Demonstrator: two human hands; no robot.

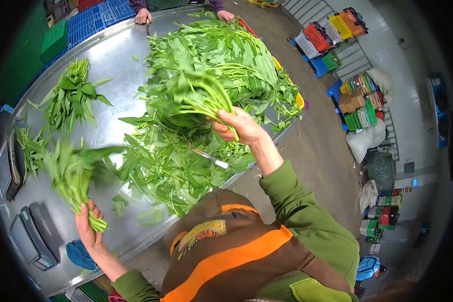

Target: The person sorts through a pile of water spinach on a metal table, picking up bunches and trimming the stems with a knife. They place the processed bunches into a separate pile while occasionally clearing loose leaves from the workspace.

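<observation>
My left hand (90,229) is closed round the stem ends of a bunch of water spinach (71,176), whose leaves are blurred by motion. Over the big heap of water spinach (246,65), my right hand (239,126) grips a second bunch (199,95) by its stems, with the leaves pointing left. Below that hand a knife (212,158) with a pale handle lies on loose leaves. Two more bunches rest on the metal table (110,55): one (75,95) at the far left, and a smaller one (32,148) nearer the scale.
Two scales (9,168) (32,239) and a blue cloth (80,255) sit along the table's left side. Another person's hands (143,16) (225,16) are at the far edge. Blue crates (93,22) stand beyond it. Stacked crates (319,38) line the wall at right.
</observation>
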